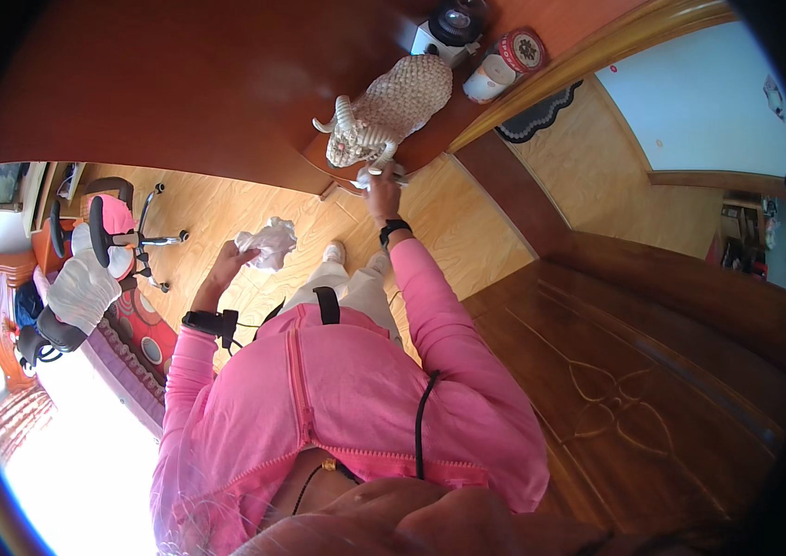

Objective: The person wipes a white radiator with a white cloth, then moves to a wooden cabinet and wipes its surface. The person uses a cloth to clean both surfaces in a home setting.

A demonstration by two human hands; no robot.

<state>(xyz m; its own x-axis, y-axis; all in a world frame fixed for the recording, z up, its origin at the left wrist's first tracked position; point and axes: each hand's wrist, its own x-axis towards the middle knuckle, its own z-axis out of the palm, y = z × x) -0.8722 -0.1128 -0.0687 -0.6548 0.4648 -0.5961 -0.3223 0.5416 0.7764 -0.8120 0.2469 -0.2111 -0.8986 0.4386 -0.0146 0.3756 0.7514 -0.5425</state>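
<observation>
My left hand (229, 263) holds a crumpled white cloth or tissue (270, 243) above the wooden floor. Farther up, my right hand (384, 196) is at the rounded end of a reddish-brown wooden shelf, holding a smaller white cloth or tissue (365, 178) just below the head of a ram figurine (403, 94). The figurine has a knobbly cream body and curled horns, and it stands on the shelf. My fingertips are close to one horn; whether they touch it cannot be told.
Behind the figurine are a white and black device (445, 38) and a cylindrical container with a red-rimmed lid (504, 66). A wooden door (615, 396) stands at right, near a doorway. An office chair (111, 233) and a bed (97, 368) are at left.
</observation>
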